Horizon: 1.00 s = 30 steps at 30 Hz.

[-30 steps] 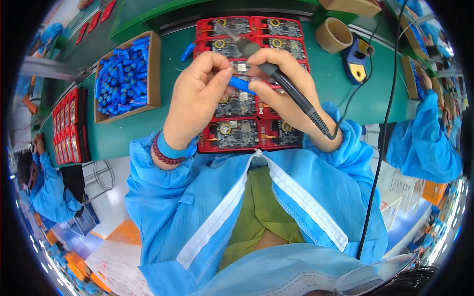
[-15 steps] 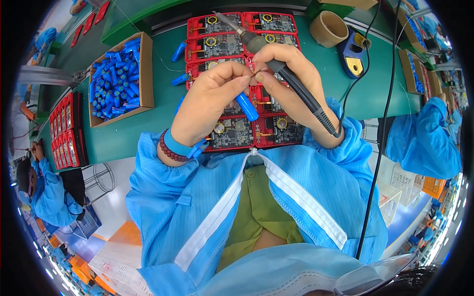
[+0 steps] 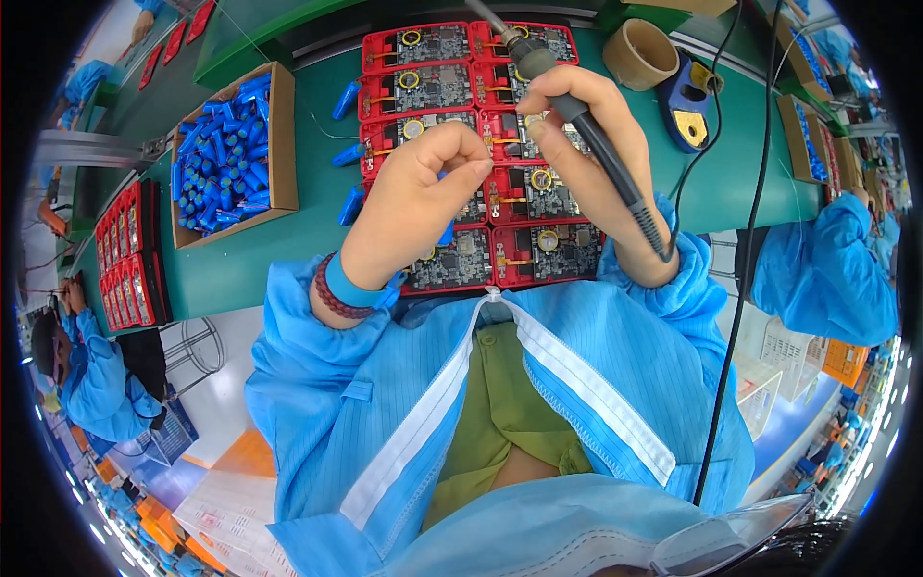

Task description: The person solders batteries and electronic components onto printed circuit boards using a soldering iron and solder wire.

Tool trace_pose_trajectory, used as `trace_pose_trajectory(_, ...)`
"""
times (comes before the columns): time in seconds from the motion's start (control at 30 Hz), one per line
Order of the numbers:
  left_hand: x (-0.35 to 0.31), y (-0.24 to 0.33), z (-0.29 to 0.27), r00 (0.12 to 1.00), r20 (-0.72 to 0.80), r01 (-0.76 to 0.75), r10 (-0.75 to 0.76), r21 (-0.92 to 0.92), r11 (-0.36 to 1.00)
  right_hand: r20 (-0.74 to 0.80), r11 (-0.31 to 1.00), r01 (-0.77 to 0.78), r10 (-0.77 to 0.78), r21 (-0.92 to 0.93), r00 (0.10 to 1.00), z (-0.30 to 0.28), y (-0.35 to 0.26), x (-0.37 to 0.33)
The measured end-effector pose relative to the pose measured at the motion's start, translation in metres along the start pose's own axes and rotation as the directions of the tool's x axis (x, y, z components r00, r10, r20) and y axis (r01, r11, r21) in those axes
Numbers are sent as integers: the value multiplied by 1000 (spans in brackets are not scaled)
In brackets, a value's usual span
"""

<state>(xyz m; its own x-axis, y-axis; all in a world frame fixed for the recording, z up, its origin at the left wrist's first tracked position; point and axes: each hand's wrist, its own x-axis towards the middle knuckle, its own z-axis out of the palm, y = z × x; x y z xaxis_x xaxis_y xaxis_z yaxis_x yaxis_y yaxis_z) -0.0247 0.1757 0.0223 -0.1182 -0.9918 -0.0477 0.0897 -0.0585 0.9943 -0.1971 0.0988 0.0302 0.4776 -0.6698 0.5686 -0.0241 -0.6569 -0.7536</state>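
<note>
Hovering over red circuit boards [image 3: 538, 188]: left hand [image 3: 423, 192], right hand [image 3: 577, 144] gripping soldering iron [image 3: 596, 144]

Green bench top [image 3: 288, 245] runs across the view. Cardboard box [image 3: 279, 144] at left, packed with blue cylinder cells [image 3: 216, 159]. A few loose blue cells [image 3: 348, 99] lie on the green between box and the centre trays. Far left edge: a row of red trays [image 3: 130, 250]. Upper right: roll of brown tape [image 3: 642, 53], standing just beside a blue iron stand [image 3: 687, 101] with a yellow pad. Black cable [image 3: 745, 269] drops down the right side. Co-workers in blue coats at lower left [image 3: 87, 385] and right [image 3: 827, 274].
</note>
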Motion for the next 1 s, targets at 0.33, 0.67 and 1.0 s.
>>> trace_pose_trajectory(0.33,6,4,14,895,-89,-312,436,575,757,128,944,293,-276,-149,953,4,4,-1)
trace_pose_trajectory(0.67,2,24,-35,834,-339,-192,437,563,804,5,852,227,-255,-472,967,-58,21,12)
trace_pose_trajectory(1.0,49,14,-99,811,-355,-115,465,682,723,-382,829,-166,-61,-535,922,-163,57,141)
